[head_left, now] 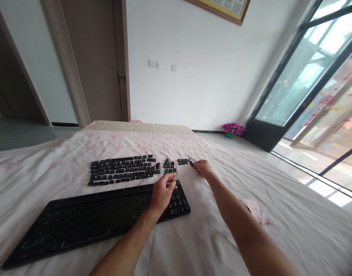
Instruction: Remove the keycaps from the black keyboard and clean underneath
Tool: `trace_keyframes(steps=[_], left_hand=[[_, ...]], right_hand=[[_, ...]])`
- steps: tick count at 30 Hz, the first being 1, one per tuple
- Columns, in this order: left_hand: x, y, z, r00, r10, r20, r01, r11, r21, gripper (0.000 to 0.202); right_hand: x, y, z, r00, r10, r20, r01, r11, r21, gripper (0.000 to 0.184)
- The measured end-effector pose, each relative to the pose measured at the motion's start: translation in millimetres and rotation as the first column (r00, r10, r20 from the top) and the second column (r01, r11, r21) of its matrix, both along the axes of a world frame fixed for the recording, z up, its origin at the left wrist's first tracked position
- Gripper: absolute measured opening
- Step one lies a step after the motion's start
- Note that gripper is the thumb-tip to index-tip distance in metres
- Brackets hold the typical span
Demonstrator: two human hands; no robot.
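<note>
A black keyboard (86, 220) lies at a slant on the bed, most of its key places bare, with keys seated in the number pad (178, 201) at its right end. My left hand (161, 193) hovers over that end, thumb and fingers curled close together; what they hold, if anything, is too small to make out. Beyond the keyboard, loose black keycaps (124, 168) lie in rows, with smaller groups of keycaps (169, 165) to their right. My right hand (203, 168) pinches a dark keycap (191, 163) at the right end of the farthest short row.
A pale, wrinkled sheet (221, 237) covers the bed. A pink cloth (257, 211) with a dark spot lies beside my right forearm. Past the bed stand a white wall (193, 96), a brown door (92, 57), pink flowers (233, 129) and a glass door (293, 84).
</note>
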State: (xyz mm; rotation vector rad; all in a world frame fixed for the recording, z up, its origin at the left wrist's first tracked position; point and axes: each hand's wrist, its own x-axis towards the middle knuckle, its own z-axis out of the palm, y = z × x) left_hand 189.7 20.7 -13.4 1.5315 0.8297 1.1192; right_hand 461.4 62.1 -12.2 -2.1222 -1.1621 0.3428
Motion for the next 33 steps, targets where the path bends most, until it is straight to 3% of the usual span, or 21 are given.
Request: trace_keyframes(steps=[4,8,11,14,17,22,25,33], left_hand=[[-2,-2,4.6,1.0,-0.001,0.03,0.002,1.0,-0.022,0.027],[-6,-8,12.0,0.994,-0.069,0.089,0.07,0.998,-0.01,0.032],[-10,-12,19.1,0.979,-0.095,0.182,0.095,0.995,0.005,0.038],[-18,-9,27.8,0.975,-0.022,0.223,0.024,1.0,-0.004,0.039],[-33,-2,33.3,0.996,-0.007,0.085,0.003,0.999,0.045,0.033],[-62,-2,23.4,0.969,0.015,-0.247,0.044,0.972,0.231,0.017],[-71,-6,12.7,0.956,0.036,-0.292,0.047,0.961,0.274,0.018],[-75,-7,0.0,0.921,0.014,-0.39,0.131,0.93,0.343,0.029]], right_hand=[[2,-3,3.4,0.997,-0.053,-0.06,0.053,0.999,-0.002,0.027],[-9,-16,12.3,0.99,-0.059,-0.127,0.068,0.995,0.069,0.047],[-29,-36,21.7,0.983,0.089,-0.159,-0.063,0.985,0.161,0.058],[-57,-62,34.6,0.943,0.33,-0.049,-0.304,0.911,0.28,0.059],[-86,-85,48.1,0.917,0.399,-0.006,-0.381,0.881,0.282,0.054],[-126,-104,54.4,0.818,0.528,-0.227,-0.438,0.828,0.35,0.042],[-141,-108,47.9,0.747,0.596,-0.295,-0.494,0.795,0.352,0.036],[-155,-112,43.6,0.74,0.663,-0.112,-0.596,0.724,0.347,0.019]])
